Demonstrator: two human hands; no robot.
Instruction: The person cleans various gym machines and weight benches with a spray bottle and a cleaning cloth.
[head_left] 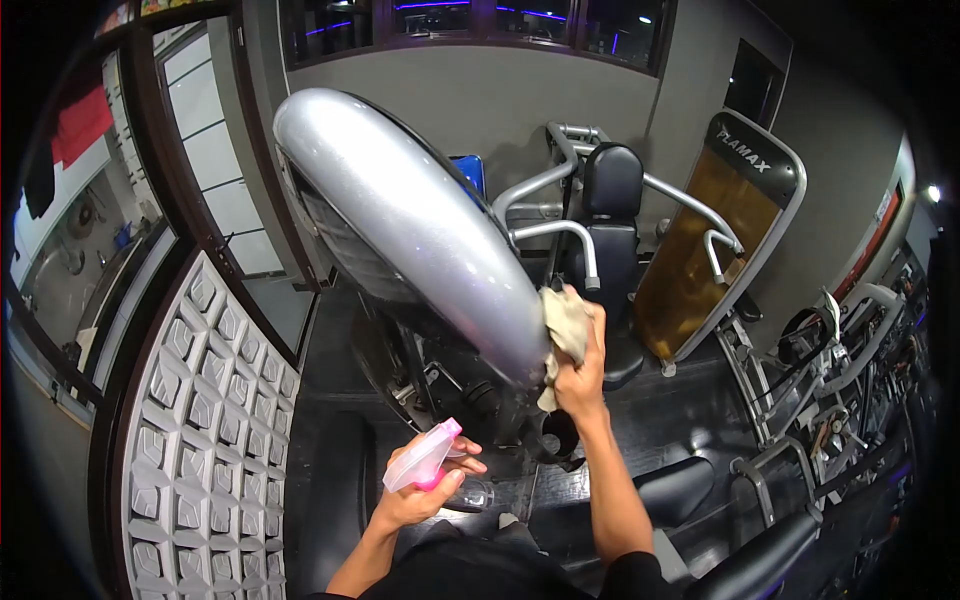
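Cloth [566, 322] pressed on silver cover [420, 230] by raised right hand [582, 370].

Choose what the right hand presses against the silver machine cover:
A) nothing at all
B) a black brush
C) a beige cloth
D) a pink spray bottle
C: the right hand presses a beige cloth against the silver cover, while the left hand holds the pink spray bottle.
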